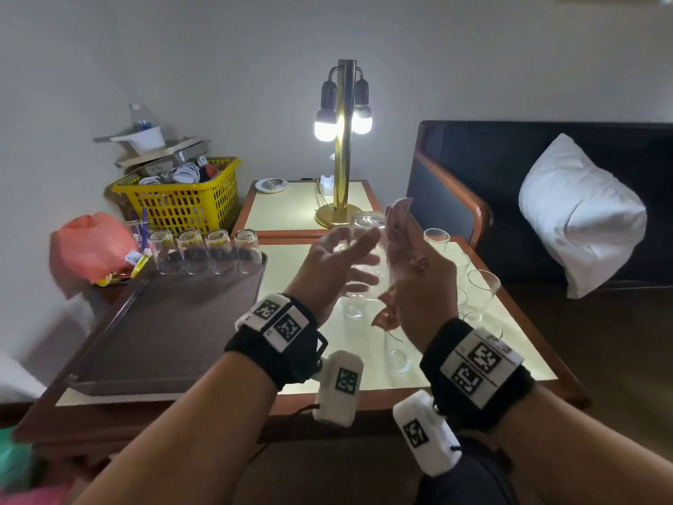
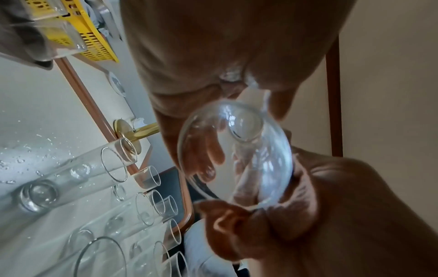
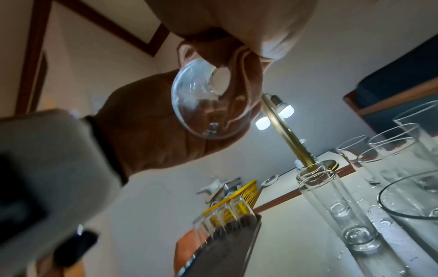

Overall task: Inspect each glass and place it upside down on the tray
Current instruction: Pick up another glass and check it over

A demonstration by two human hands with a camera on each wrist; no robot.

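Tray holds four upturned glasses, seemingly empty.

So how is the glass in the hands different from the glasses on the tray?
The held glass is up in the air, tipped over, gripped between both hands; the tray glasses stand still in a row, upside down. Nobody touches the tray glasses. All are clear, and they look alike in shape.
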